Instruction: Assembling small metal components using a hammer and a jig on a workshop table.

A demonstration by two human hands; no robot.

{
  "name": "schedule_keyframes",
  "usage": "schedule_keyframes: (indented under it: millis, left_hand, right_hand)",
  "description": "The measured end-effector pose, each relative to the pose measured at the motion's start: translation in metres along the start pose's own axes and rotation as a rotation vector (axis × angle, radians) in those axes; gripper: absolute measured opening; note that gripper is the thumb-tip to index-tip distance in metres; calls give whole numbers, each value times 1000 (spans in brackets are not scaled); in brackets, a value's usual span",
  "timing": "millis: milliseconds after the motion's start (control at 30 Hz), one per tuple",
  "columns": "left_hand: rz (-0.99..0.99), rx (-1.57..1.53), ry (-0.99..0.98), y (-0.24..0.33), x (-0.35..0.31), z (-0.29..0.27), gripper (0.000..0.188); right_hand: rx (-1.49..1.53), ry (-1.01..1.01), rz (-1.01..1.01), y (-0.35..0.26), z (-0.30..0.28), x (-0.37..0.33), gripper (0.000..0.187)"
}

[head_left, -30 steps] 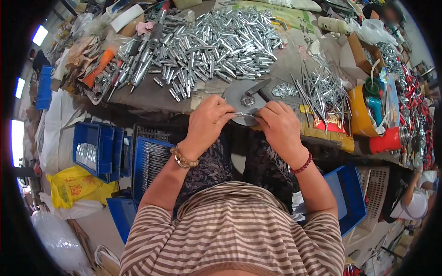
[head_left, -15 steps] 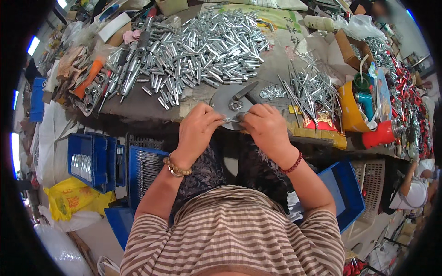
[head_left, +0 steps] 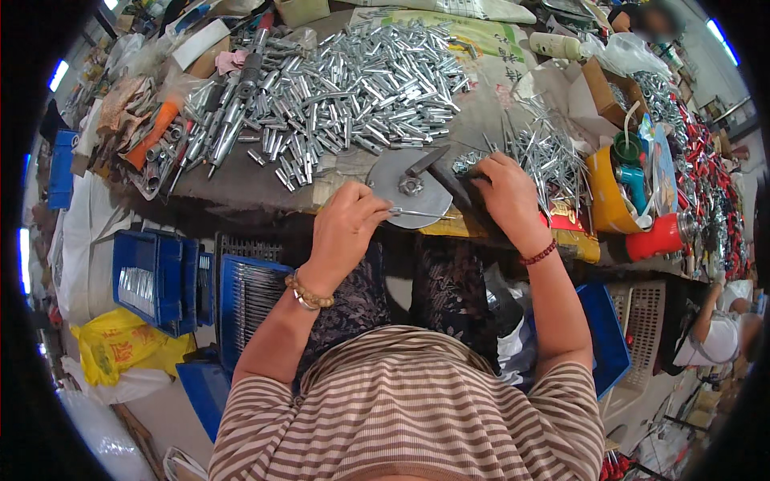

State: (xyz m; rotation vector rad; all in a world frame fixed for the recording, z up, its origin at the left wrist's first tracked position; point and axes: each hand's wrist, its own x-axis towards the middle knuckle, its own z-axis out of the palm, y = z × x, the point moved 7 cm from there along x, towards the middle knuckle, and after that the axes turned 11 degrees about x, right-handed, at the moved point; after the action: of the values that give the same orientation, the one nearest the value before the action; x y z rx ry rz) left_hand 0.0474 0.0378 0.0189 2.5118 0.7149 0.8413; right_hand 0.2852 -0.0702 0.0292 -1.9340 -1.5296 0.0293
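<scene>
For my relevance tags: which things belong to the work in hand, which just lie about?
Likely in the work:
thin metal rod, in left hand
grey disc beneath it
small metal parts beside right hand

Likely just lying about:
yellow bag
red bottle
pale bottle

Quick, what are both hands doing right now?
Left hand: closed, pinching a thin metal rod.
Right hand: fingers curled at the small metal parts; cannot tell whether it grips any.
</scene>
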Motion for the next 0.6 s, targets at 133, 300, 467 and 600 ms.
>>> schedule_keyframes:
  millis: [133,300,467,600]
  left_hand:
    - [-15,0,-10,-1,-1,1,15]
    - [-10,12,-18,-2,-2,0,16]
    - [29,49,-4,3,-1,-2,16]
    - [19,38,15,4,0,-1,15]
  right_hand:
    - [18,-68,49,1,-5,-3,13]
    - [-18,-86,5,-4,-5,-3,11]
    - [-127,-146,-74,-11,-1,1,8]
    - [-121,-137,-60,-15,-3,5,10]
